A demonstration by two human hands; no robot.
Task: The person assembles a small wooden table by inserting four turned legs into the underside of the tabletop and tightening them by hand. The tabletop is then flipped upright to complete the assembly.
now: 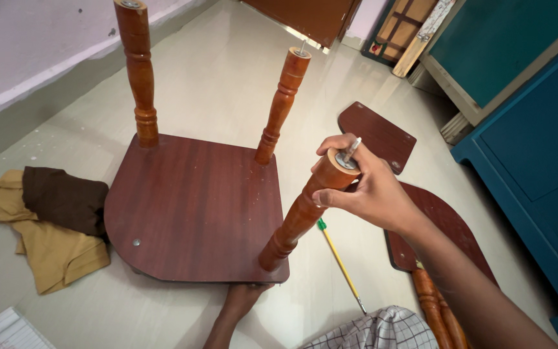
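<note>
I saw the turned wooden leg (300,216) tilted on the dark board (192,207) (bolt up); two stood upright.

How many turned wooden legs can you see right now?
5. Three stand on the brown board: back left leg, back right leg, front right leg gripped by the right hand. Two loose legs lie bottom right; more may be hidden.

The board (195,207) is dark reddish-brown wood grain. The three legs (299,213) standing on the board are glossy orange-brown. Left of the board, the cloths (53,226) are mustard yellow and dark brown. Right of the board, the cabinet (537,155) is teal; the screwdriver (340,260) is yellow, green-tipped.
</note>
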